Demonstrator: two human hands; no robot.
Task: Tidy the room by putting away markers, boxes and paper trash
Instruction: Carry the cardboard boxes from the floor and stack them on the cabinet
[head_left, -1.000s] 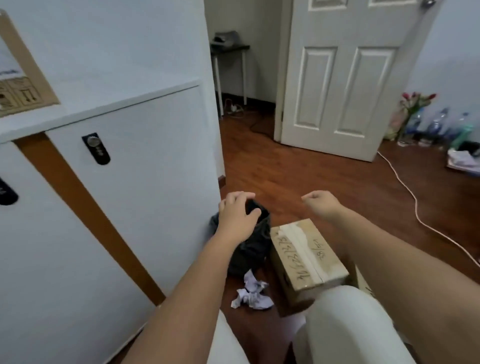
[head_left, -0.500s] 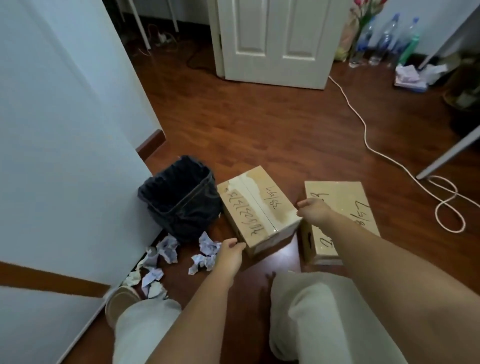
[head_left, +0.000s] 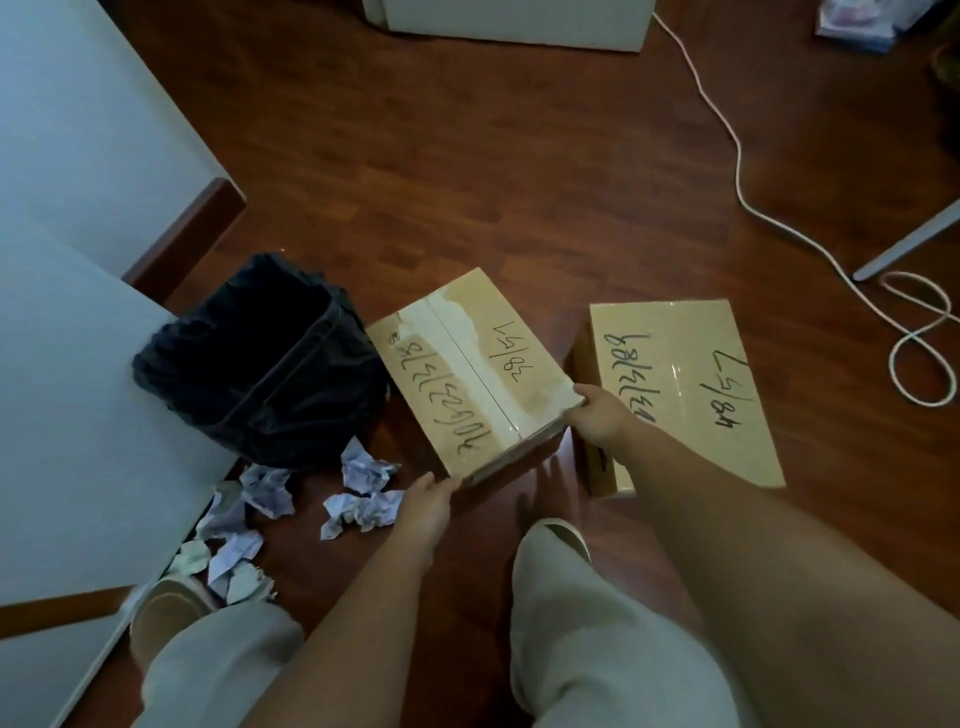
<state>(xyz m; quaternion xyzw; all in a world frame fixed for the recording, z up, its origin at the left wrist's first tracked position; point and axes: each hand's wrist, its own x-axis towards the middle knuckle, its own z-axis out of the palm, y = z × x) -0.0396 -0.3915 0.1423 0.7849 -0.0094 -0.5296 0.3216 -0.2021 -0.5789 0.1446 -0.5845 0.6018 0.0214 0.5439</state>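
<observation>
Handwriting in black marker runs across the taped tops of both cardboard boxes; the scrawl cannot be read with any certainty. The nearer box sits on the wooden floor just beside the black-lined trash bin, its top sealed with a strip of clear tape along the seam. The left hand presses against its near bottom corner, fingers curled under the edge, and the right hand clamps the corner on the opposite side, so the box is gripped between both palms. The second box lies just beside it to the right, partly hidden by the right forearm.

Crumpled paper balls are scattered on the floor in front of the bin and along the foot of the white cabinet. A white cable snakes over the floor toward the far right, ending in a loop near a pale furniture leg. The person's light trousers and slippers fill the lower edge of the view.
</observation>
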